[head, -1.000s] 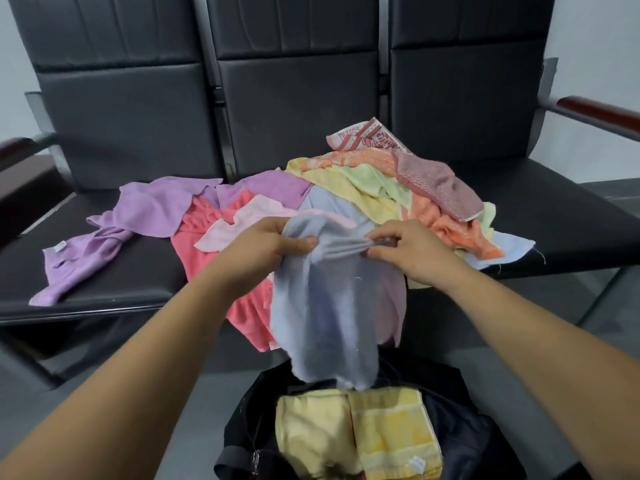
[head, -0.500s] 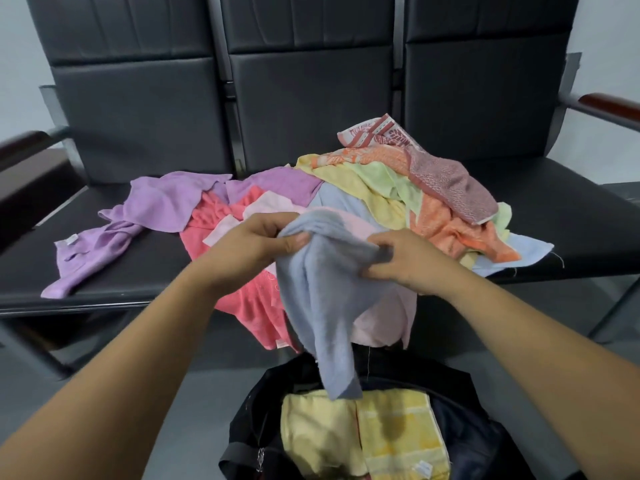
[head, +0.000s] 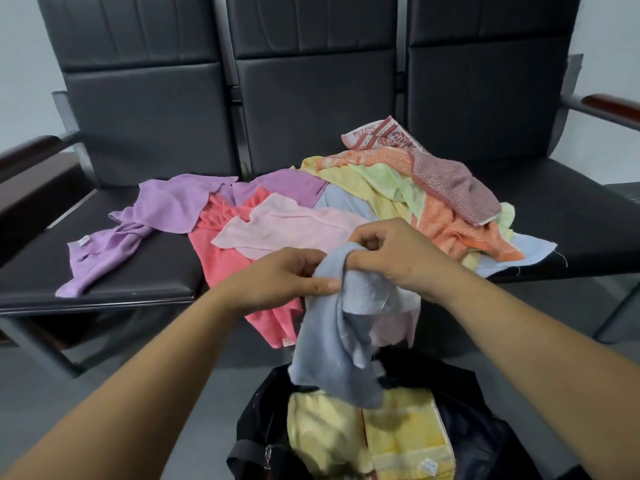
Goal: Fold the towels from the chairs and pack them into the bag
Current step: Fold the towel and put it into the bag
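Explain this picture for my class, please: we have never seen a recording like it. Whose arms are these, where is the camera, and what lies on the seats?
There is no machine here. A camera worn on a person's head looks forward and down at their two bare arms. The left hand and right hand both hold a crumpled pale blue towel by its top, in a closed grip. It hangs above an open black bag holding folded yellow towels. Behind, on a row of dark chairs, lies a heap of unfolded towels in purple, pink, coral, yellow, green and orange.
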### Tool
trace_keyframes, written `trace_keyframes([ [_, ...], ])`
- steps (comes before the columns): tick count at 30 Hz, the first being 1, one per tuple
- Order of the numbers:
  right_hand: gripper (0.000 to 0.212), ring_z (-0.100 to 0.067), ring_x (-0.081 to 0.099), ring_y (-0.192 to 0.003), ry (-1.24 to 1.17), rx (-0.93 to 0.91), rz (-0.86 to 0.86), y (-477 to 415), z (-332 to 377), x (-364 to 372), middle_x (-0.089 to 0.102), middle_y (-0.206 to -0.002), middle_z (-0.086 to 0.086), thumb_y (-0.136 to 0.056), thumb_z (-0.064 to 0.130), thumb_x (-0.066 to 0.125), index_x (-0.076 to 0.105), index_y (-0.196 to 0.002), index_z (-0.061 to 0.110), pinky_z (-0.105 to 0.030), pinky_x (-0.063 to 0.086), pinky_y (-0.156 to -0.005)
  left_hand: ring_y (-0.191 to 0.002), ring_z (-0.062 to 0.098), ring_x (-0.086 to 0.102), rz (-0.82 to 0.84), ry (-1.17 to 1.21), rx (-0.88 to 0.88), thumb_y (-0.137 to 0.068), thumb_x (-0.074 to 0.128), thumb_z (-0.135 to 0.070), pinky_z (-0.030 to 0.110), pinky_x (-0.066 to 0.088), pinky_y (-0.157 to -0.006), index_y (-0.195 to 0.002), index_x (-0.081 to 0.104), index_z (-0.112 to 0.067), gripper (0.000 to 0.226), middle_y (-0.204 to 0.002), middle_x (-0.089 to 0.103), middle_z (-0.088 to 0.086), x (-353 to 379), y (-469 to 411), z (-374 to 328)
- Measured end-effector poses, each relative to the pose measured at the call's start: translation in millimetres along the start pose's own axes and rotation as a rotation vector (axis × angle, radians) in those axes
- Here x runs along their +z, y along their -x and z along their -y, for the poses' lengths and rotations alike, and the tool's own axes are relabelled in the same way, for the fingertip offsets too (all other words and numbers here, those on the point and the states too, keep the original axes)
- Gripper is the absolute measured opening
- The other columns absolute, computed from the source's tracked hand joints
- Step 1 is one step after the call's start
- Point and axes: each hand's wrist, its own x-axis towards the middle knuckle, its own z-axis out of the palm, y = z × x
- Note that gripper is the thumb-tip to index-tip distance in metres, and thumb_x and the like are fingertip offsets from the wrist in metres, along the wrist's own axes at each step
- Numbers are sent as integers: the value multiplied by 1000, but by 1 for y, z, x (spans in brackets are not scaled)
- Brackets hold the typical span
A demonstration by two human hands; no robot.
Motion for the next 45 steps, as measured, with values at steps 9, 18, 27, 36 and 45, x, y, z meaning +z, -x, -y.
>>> trace_keyframes([
  [9,18,-5,53,-63,253,251,267,6,-44,-37,61,-66,9,-84,21,82,73,-77,8,-25,40,-63,-106,35,64,-397,371,76,-86,65,-24,45,47,-99,-113,68,4,40,-119,67,28,-35,7,4],
  [18,22,-27,70,-92,-352,193,140,4,-14,-22,75,-102,-23,-82,9,80,76,-101,-1,-42,56,-89,-132,16,57,-48,120,61,-85,78,-28,42,46,-110,-144,48,-26,67,-140,62,-2,10,-3,2],
  [27,13,-4,57,-67,5,275,273,10,-32,-39,70,-71,-1,-78,17,87,75,-79,9,-16,43,-65,-92,24,63,-369,329,95,-85,60,-11,40,50,-86,-107,72,-8,26,-99,69,12,2,-8,-1],
  [36,16,-22,67,-81,-682,260,-86,-1,-31,-42,70,-84,-11,-74,10,78,72,-86,4,-27,58,-72,-84,14,59,-312,44,-36,-71,71,-33,37,44,-82,-90,63,-17,26,-87,65,-4,0,-10,8],
  [45,20,-27,64,-86,-332,207,58,0,-25,-28,72,-95,-26,-79,10,84,76,-96,2,-38,50,-79,-80,14,57,-297,57,195,-98,66,-23,31,44,-80,-94,69,-10,13,-82,64,1,22,-16,-7],
])
